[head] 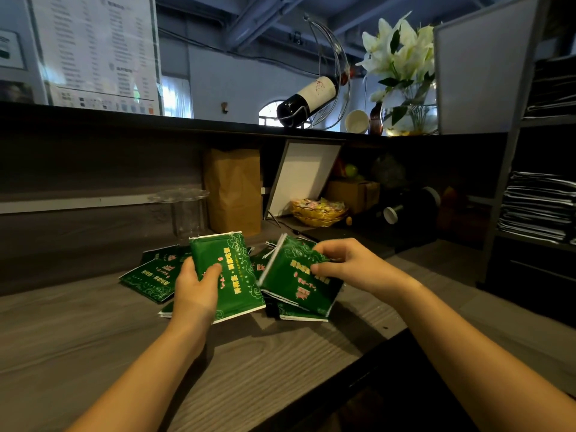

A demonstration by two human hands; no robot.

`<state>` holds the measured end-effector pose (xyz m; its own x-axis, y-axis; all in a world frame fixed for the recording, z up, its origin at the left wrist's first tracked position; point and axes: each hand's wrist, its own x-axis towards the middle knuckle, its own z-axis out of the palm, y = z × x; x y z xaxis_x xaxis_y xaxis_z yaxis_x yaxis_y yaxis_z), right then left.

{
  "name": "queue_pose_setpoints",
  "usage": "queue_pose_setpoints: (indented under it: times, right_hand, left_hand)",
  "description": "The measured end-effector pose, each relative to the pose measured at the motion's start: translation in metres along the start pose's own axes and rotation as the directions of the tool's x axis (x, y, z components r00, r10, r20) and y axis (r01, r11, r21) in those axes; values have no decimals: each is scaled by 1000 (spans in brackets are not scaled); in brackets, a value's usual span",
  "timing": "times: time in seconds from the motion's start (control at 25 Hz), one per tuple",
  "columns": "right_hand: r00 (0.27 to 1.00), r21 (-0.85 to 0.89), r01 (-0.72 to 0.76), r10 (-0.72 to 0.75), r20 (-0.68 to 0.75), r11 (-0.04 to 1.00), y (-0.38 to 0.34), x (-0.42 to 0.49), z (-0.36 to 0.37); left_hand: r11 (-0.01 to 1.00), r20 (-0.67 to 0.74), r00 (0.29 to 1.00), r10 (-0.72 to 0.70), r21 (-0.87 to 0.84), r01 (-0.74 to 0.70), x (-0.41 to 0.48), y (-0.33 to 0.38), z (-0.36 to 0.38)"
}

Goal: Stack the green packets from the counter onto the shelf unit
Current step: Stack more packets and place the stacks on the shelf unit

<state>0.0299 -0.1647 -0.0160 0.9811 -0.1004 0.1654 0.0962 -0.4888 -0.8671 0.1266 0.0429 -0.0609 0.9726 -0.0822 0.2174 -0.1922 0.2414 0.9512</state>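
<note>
Items seen from beside the person, left to right:

1. Wall board (93, 48), upper left: a white printed list in columns, the print too blurred to read.
2. Counter (93, 332): grey wood-grain top that carries the task's goods.
3. Loose pile of green packets (146, 277): lies flat and overlapping on the counter, spreading under and between both hands. White sealed edges, pale cloud scrollwork, yellow and pink characters. None of the writing is legible.
4. Clear glass vessel (184, 210): stands upright behind the pile.
5. Left hand (194, 288): closed round the lower left part of the left packet (233, 269), thumb across its printed face and fingers behind. The packet is raised above the pile and tilted back, with yellow characters running down its face.
6. Brown paper bag (233, 188): upright against the back panel, with no print showing.
7. Right packet (290, 275): held slanting, white seam towards the left packet and its low corner over the pile.
8. White panel (302, 176): leans in the recess.
9. Wine bottle (311, 95): lies tilted in a wire cradle on the upper ledge. White label with a small red motif and no readable name.
10. Gold basket (318, 213): holds wrapped sweets.
11. Right hand (352, 263): pinches the right packet at its right edge, thumb on the face and fingers curled over the top.
12. White lilies (402, 57): in a glass vase.
13. Shelf unit (511, 151), far right: holds stacks of dark folded sheets (539, 204), well apart from the packets.
</note>
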Motion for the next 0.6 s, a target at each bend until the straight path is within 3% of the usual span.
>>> queue_pose_setpoints:
  times: [0.12,0.28,0.48,0.6]
  right_hand:
    - [997,209,15,0,-72,978,-10,7,22]
    - [992,295,51,-15,-122,954,-19,18,56]
    - [974,140,102,-70,-214,985,-18,26,86]
    - [962,-85,125,-142,-234,988,-17,24,80]
  left_hand:
    - [997,10,999,-43,-69,44,1,0,6]
    - [965,108,989,-103,-230,126,-8,5,12]
    - [992,109,992,56,-118,-43,-16,7,15]
    - [994,71,993,95,-60,-91,-14,5,12]
